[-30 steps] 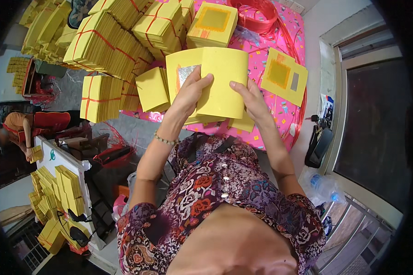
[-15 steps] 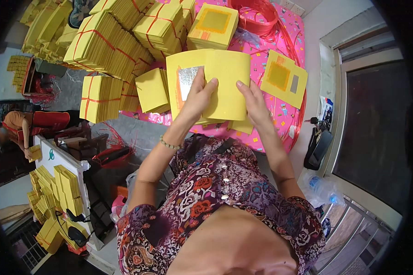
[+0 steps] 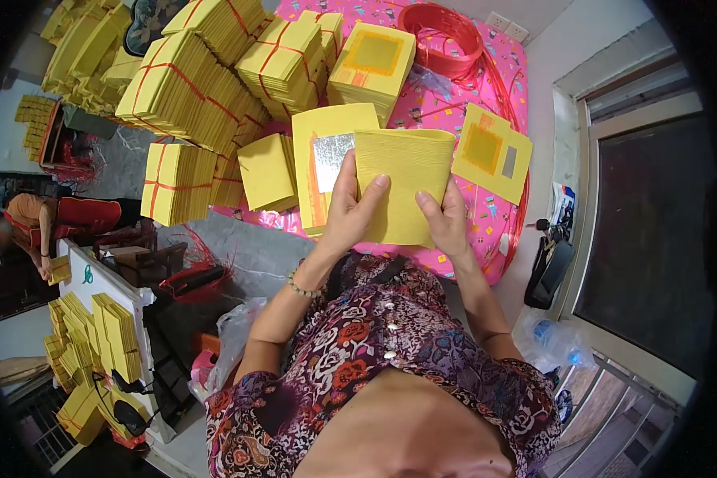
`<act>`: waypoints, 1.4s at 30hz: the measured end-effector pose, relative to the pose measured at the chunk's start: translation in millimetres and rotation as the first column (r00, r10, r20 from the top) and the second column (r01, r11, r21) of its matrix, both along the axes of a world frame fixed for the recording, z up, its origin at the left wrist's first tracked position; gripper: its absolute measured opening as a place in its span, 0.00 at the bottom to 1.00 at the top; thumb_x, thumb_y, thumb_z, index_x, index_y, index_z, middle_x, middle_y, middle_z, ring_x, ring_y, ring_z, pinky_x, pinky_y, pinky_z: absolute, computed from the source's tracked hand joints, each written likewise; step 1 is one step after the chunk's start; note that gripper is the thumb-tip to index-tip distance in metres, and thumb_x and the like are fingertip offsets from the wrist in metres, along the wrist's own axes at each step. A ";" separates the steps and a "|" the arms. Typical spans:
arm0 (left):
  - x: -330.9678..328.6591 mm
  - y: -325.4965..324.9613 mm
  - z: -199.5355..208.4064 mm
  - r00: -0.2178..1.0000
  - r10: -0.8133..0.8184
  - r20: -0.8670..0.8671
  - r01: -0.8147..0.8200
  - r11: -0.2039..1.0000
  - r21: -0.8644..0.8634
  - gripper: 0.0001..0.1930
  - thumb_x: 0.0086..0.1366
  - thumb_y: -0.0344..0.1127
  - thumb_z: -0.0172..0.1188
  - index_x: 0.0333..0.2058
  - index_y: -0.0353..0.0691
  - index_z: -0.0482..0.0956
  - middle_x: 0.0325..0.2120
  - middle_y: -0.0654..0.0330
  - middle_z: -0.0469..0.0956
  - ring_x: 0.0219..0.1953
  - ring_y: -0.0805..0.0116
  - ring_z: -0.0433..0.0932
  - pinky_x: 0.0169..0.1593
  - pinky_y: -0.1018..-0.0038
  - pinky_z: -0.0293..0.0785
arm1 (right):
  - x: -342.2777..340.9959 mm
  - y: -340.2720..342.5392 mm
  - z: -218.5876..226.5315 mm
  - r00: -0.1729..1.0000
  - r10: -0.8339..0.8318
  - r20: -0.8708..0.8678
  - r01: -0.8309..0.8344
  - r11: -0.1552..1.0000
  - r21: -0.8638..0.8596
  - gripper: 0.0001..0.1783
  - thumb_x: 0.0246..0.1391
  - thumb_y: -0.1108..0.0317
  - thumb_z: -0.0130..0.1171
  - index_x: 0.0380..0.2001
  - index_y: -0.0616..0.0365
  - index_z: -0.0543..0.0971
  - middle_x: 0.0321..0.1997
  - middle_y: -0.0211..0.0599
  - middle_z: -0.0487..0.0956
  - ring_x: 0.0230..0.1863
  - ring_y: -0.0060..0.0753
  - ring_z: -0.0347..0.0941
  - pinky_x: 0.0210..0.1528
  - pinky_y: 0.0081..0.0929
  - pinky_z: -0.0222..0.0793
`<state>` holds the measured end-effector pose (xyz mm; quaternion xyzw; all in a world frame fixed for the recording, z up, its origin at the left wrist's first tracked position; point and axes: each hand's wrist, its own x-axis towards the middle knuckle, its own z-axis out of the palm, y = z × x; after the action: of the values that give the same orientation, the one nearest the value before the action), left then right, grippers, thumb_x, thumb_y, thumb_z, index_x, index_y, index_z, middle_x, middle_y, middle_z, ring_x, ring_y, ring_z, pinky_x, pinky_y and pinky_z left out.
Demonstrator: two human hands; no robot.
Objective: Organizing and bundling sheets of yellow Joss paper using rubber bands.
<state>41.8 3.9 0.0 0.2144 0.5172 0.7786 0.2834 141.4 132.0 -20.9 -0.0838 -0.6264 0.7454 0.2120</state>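
Note:
Between both hands I hold a folded yellow paper sheet [image 3: 405, 183], its rounded fold at the upper edge. My left hand [image 3: 358, 199] grips its left side, thumb on the face and fingers behind. My right hand [image 3: 448, 219] grips the right side in the same way, thumb in front. Just left of it, a flat yellow sheet with a silver foil square [image 3: 333, 162] and an orange edge lies partly hidden by the left hand. Beside that leans a small stack of folded yellow paper [image 3: 265, 174].
A pink patterned tabletop [image 3: 490, 255] carries bundles of yellow paper [image 3: 187, 80] tied with red strips. Behind my hands stands a stack with a gold square [image 3: 373, 54]. A loose sheet [image 3: 490, 147] lies right, near a red strip coil [image 3: 442, 60]. Another person [image 3: 64, 219] handles paper far left.
The folded paper in my hands has come lower and nearer, and moved slightly right. It now sits apart from the foil-squared sheet, and a rounded fold shows on top.

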 end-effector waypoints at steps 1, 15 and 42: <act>0.8 -0.4 0.2 0.999 0.023 -0.036 -0.022 1.000 0.002 0.21 0.66 0.27 0.51 0.56 0.34 0.59 0.49 0.57 0.69 0.51 0.74 0.67 0.54 0.77 0.64 | -0.2 0.7 1.0 1.000 0.002 0.000 -0.002 1.000 0.001 0.27 0.59 0.71 0.51 0.60 0.65 0.59 0.54 0.38 0.70 0.54 0.26 0.66 0.55 0.26 0.63; 5.2 -1.1 -5.4 0.967 0.030 -0.253 -0.043 0.998 -0.049 0.21 0.66 0.27 0.52 0.55 0.35 0.57 0.48 0.57 0.69 0.51 0.72 0.68 0.54 0.75 0.65 | -2.6 0.5 5.1 1.000 -0.017 0.010 0.018 0.998 -0.068 0.21 0.63 0.66 0.49 0.56 0.65 0.64 0.50 0.37 0.73 0.50 0.22 0.69 0.52 0.22 0.65; -21.7 20.1 -16.9 0.985 0.018 0.169 -0.003 0.996 -0.085 0.24 0.66 0.25 0.49 0.59 0.32 0.56 0.53 0.51 0.68 0.54 0.65 0.69 0.55 0.72 0.67 | -32.0 13.2 -10.6 0.977 0.018 0.214 0.028 0.977 -0.213 0.19 0.63 0.63 0.50 0.53 0.64 0.70 0.46 0.34 0.77 0.43 0.21 0.74 0.45 0.21 0.71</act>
<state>20.1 24.0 -16.9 0.1323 0.5248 0.7729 0.3312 109.5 145.2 -31.4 -0.1877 -0.5612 0.7947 0.1348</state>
